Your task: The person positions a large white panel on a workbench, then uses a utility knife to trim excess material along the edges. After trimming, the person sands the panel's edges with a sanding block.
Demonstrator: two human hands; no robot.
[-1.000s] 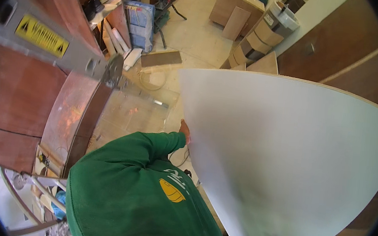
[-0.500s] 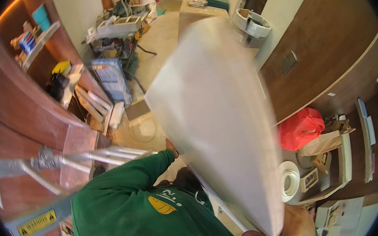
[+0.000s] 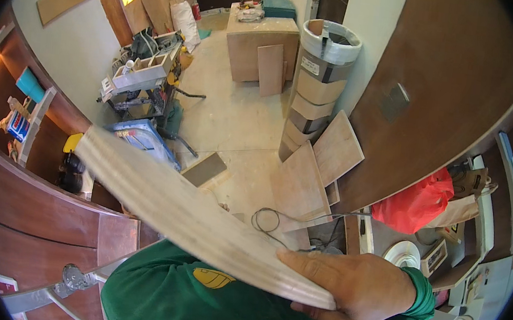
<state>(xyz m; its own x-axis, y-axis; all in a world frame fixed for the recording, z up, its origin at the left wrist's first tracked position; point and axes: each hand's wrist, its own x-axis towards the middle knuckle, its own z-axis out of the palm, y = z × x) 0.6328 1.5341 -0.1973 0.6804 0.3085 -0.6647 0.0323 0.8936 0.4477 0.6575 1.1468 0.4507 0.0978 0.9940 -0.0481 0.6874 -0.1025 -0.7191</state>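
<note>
A pale, wood-edged panel (image 3: 202,210) lies across the front of me, seen nearly edge-on. It slants from the shelving on the left down to my right hand. My right hand (image 3: 349,286) is closed on the panel's near right end, thumb on the upper side and fingers below. My left hand is hidden behind the panel. The green sleeve on that side disappears under it.
A ladder (image 3: 75,281) stands at the lower left. Ahead are a cluttered workstand (image 3: 144,78), a wooden cabinet (image 3: 245,51) and a tall wrapped roll (image 3: 318,92). Loose boards (image 3: 307,177) lean near a cable (image 3: 263,219). A red bag (image 3: 413,200) sits at right.
The panel has tipped from showing its broad white face to nearly edge-on, its far end swinging down and left. My right hand still grips it; my left hand has gone out of sight.
</note>
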